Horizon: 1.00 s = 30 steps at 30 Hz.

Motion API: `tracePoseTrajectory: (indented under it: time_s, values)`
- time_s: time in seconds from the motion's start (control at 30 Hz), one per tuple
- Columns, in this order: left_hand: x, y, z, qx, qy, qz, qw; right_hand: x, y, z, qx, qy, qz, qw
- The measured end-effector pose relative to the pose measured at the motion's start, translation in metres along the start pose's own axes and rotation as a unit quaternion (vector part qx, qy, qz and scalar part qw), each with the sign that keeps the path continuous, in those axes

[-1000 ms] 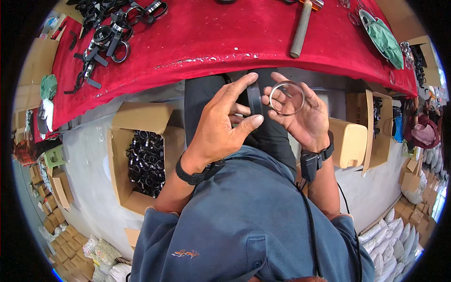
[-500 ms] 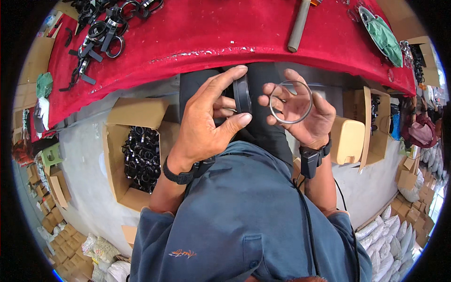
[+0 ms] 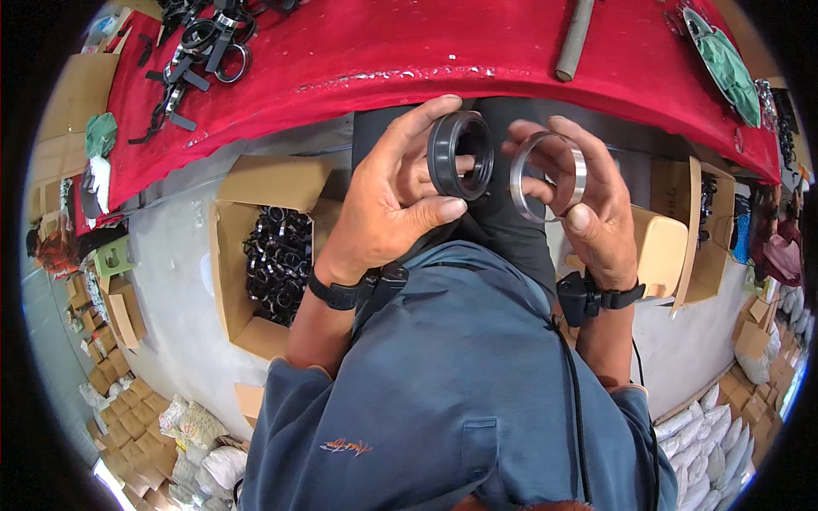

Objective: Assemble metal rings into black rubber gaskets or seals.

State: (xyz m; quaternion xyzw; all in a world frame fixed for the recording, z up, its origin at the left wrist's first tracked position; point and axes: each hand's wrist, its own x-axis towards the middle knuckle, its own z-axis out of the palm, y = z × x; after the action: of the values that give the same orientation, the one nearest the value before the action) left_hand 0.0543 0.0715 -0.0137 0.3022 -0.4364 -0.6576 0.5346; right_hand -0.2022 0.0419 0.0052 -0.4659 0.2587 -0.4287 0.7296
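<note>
A thick black ring (image 3: 445, 158) is gripped between the fingers and thumb of my left hand (image 3: 383, 200), its hollow side turned toward the right. My right hand (image 3: 603, 204) holds a thin silver metal ring (image 3: 578, 180), tilted to face the black one. A small gap separates the two rings, which hang above my lap just in front of the table edge. Some fingertips of both hands show through the ring openings.
The red-covered table (image 3: 383, 47) spans the far side, with a pile of black and silver rings (image 3: 204, 51), a grey rod (image 3: 575, 43) and a green cloth bundle (image 3: 728, 77). A cardboard box (image 3: 247, 332) of similar rings stands at left; another box (image 3: 711, 243) stands at right.
The black ring has turned from edge-on to show its opening. The silver ring has tilted, with the right hand's thumb now against it. The whole view has shifted slightly.
</note>
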Motion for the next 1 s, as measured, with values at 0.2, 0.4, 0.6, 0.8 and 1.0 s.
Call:
tracePoseTrajectory:
  time_s: [0.2,0.4,0.6,0.8,1.0]
  values:
    - [0.0,0.002,0.002,-0.003,0.002,0.015,1.0,-0.003,0.0,0.006,-0.111,0.033,-0.07,0.991]
    - [0.0,0.006,0.011,0.149,0.016,0.059,0.987,-0.004,0.006,0.007,-0.111,0.039,-0.074,0.99]
    - [0.0,0.003,0.01,0.184,0.005,0.067,0.981,-0.005,0.011,0.012,-0.132,0.027,-0.079,0.988]
    - [0.0,0.004,0.011,0.272,-0.013,0.093,0.958,-0.002,0.016,0.014,-0.253,0.006,-0.116,0.961]
    - [0.004,0.004,0.014,0.3,0.019,0.114,0.947,-0.003,0.018,0.018,-0.276,0.027,-0.115,0.954]
